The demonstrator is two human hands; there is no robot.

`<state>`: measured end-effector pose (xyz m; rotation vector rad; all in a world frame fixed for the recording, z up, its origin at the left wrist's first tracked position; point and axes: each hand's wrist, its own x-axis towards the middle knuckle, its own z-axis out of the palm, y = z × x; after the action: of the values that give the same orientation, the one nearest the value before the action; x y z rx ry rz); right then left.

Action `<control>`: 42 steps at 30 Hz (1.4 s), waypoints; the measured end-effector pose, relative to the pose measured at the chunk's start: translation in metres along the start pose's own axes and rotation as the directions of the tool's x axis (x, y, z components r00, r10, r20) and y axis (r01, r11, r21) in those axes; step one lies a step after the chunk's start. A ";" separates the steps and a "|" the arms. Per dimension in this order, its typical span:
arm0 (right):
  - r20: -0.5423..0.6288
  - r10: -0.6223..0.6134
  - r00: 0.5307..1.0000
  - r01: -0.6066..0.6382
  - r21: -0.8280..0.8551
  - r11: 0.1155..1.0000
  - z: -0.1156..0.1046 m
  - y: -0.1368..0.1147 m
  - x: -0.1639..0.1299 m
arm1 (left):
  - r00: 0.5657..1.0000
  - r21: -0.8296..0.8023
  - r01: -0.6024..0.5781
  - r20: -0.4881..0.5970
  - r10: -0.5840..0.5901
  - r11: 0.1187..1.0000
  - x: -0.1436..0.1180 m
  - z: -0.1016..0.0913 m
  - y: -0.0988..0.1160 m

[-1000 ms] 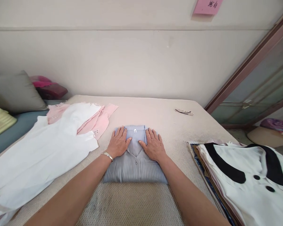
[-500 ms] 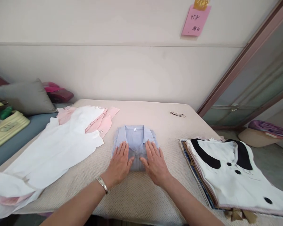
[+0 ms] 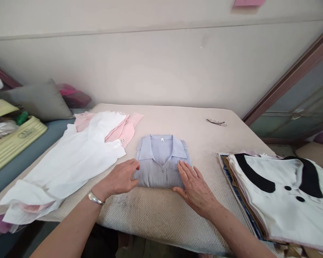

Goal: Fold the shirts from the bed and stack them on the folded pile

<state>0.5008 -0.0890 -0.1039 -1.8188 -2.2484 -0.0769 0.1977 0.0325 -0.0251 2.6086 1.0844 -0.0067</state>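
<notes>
A blue striped shirt (image 3: 161, 172), folded into a neat rectangle with its collar at the far end, lies in front of me on the cloth-covered table (image 3: 156, 215). My right hand (image 3: 195, 186) rests on the shirt's right front part, fingers stretched out and flat. Beside the shirt's left edge is my left hand (image 3: 121, 179), its fingers slightly bent and apart from the thumb, with nothing held. A silver bracelet (image 3: 95, 197) circles my left wrist.
White and pink garments (image 3: 78, 154) lie spread on the table's left side. At right is a stack of folded clothes topped by a white garment with black trim (image 3: 280, 208). Eyeglasses (image 3: 216, 122) lie near the back. A grey cushion (image 3: 37, 100) stands at far left.
My left hand has moved left off the shirt to its side. My right hand stays on the shirt, slightly further right. The view has tilted down and turned left.
</notes>
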 end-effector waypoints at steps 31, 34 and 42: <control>0.177 -0.116 0.977 0.161 -0.270 0.949 -0.024 -0.041 -0.013 | 0.979 0.007 -0.093 0.181 0.090 0.996 -0.001 0.015 0.031; 0.249 -0.063 0.967 0.063 0.007 0.998 -0.043 -0.023 -0.013 | 0.981 -0.318 0.064 0.192 -0.002 0.946 0.002 0.006 0.008; 0.283 0.577 0.766 -0.641 0.278 0.715 -0.037 0.053 0.023 | 0.734 -0.707 0.555 0.168 -0.658 0.438 0.031 0.038 -0.037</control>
<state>0.5540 -0.0621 -0.0694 -2.3016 -1.4794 0.6034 0.1985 0.0672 -0.0752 1.4102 1.6202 0.3679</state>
